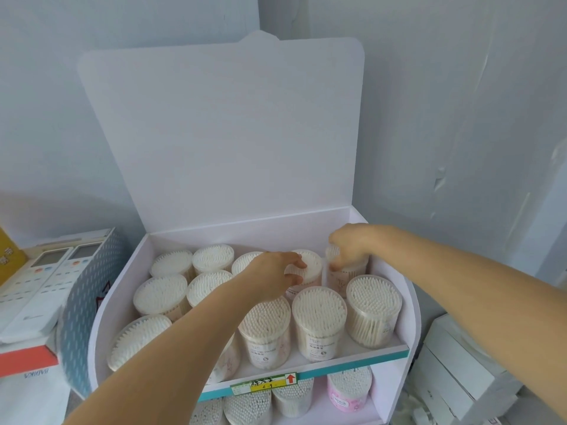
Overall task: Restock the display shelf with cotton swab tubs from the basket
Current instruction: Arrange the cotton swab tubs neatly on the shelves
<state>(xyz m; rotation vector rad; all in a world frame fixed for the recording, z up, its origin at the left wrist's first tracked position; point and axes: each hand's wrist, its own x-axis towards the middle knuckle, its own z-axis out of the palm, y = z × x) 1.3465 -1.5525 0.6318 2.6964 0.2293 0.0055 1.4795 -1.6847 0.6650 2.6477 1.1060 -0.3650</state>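
A white cardboard display shelf (411, 305) with a raised back flap holds several clear round tubs of cotton swabs on its top tier. My left hand (273, 273) reaches in over the back row, its fingers curled on the top of one swab tub (311, 262). My right hand (349, 243) is at the back right corner, gripping the top of another swab tub (346, 276) that stands against the shelf wall. A lower tier shows more tubs, one with a pink label (348, 394). The basket is out of view.
To the left stands a patterned box (89, 289) holding remote controls (46, 271), with a red-edged box (27, 360) below. White boxes (460, 363) are stacked at the lower right. A pale wall stands right behind the shelf. A price tag (264, 383) hangs on the teal shelf edge.
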